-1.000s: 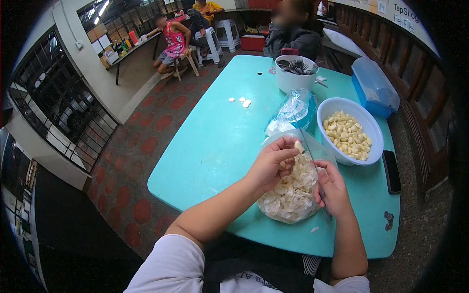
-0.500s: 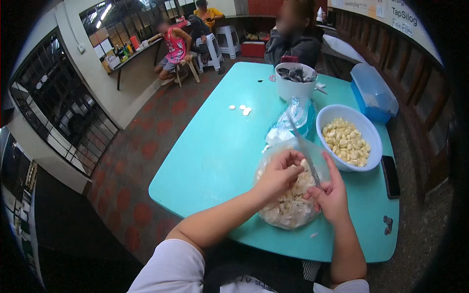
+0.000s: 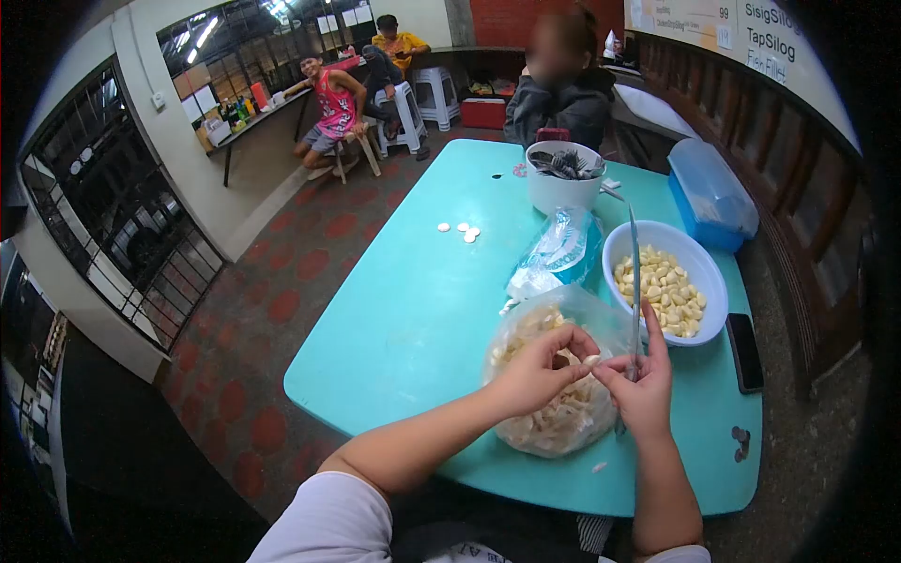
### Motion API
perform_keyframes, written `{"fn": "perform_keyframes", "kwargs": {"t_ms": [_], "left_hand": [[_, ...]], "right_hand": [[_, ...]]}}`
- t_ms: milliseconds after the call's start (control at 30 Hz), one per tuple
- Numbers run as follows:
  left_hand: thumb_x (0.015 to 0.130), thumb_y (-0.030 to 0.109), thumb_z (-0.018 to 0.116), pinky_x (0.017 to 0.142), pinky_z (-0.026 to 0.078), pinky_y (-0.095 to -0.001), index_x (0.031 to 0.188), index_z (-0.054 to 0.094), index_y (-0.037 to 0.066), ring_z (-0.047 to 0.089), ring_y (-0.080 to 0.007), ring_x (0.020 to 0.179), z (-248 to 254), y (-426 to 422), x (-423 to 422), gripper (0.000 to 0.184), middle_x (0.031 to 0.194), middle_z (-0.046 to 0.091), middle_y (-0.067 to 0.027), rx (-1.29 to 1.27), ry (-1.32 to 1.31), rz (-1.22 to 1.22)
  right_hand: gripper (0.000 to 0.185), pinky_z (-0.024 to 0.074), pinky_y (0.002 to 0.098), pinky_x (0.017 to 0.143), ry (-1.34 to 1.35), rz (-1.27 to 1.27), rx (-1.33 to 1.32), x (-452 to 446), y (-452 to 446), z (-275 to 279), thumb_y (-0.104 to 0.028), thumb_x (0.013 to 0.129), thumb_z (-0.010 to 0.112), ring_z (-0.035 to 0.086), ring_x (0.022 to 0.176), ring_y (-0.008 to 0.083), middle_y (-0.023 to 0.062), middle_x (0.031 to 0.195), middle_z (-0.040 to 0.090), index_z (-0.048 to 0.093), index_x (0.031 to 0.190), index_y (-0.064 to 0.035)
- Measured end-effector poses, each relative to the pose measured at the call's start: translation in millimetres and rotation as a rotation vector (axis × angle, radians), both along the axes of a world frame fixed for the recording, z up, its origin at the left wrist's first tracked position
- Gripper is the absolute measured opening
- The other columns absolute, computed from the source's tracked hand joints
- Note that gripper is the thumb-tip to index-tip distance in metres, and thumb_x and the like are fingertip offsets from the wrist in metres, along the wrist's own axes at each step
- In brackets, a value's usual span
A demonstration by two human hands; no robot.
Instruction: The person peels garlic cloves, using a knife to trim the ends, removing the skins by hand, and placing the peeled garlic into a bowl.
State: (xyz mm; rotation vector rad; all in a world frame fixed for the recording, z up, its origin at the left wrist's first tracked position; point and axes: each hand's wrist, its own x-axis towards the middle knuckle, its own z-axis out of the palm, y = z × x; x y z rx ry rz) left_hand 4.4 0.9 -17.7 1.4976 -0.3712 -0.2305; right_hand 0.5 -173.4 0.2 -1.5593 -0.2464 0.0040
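Observation:
My left hand (image 3: pixel 542 373) pinches a garlic clove (image 3: pixel 590 360) between thumb and fingertips, above an open clear plastic bag (image 3: pixel 526 324) of garlic and loose skins. My right hand (image 3: pixel 643 389) grips a knife (image 3: pixel 634 272), its blade pointing up and away from me. The right thumb and a fingertip meet the clove beside the left fingers. Just beyond my right hand, a pale blue bowl (image 3: pixel 715 298) holds many peeled garlic cloves (image 3: pixel 664 291). The knife blade passes in front of this bowl's left side.
On the turquoise table (image 3: pixel 375 328) are a white tub of utensils (image 3: pixel 563 194), a blue-and-white plastic pack (image 3: pixel 563 249), a lidded blue box (image 3: pixel 713 197), a phone (image 3: pixel 744 353), white discs (image 3: pixel 469 235) and coins (image 3: pixel 741 443). A person (image 3: pixel 563 103) sits across; others sit farther back.
The knife has swung from leaning left to nearly upright. My right hand has come closer to the left, its fingers now at the clove. The view has shifted slightly.

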Motion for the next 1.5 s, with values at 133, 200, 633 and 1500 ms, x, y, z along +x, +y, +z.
{"fn": "perform_keyframes", "kwargs": {"t_ms": [133,200,633,1500], "left_hand": [[0.088,0.009,0.059,0.062,0.041,-0.0192,0.105,0.054,0.005,0.050,-0.0041,0.076,3,0,-2,0.018,0.094,0.053,0.0006,-0.053,0.029,-0.009],[0.088,0.010,0.060,0.052,0.036,-0.0176,0.106,0.055,0.006,0.046,-0.0019,0.065,10,1,-5,0.018,0.086,0.053,0.0022,-0.091,0.137,-0.017],[0.088,0.015,0.061,0.042,0.023,-0.0181,0.100,0.056,0.007,0.035,-0.0015,0.048,5,-4,-4,0.015,0.066,0.049,0.0058,-0.346,0.363,-0.007],[0.082,0.003,0.066,0.048,0.033,-0.0158,0.102,0.062,0.000,0.045,-0.0003,0.056,9,-12,-9,0.021,0.079,0.062,0.0002,0.120,-0.173,0.145]], "right_hand": [[0.094,0.0468,0.0193,0.063,-0.010,-0.007,0.021,-1,0,0,0.008,0.069,0.067,0.061,0.069,0.0096,0.0066,0.075,0.064,0.016,0.146,-0.0103],[0.094,0.0467,0.0195,0.062,-0.045,-0.022,0.048,-2,1,-2,0.008,0.069,0.067,0.061,0.068,0.0097,0.0065,0.074,0.064,0.017,0.145,-0.0105],[0.089,0.0352,0.0165,0.042,0.029,-0.070,0.182,-3,4,-5,0.007,0.069,0.067,0.050,0.051,0.0055,0.0052,0.074,0.063,0.020,0.143,-0.0088],[0.067,0.0460,0.0201,0.067,-0.062,-0.018,0.214,-3,-6,-4,0.006,0.074,0.062,0.059,0.079,0.0084,0.0082,0.093,0.061,0.032,0.133,-0.0051]]}}
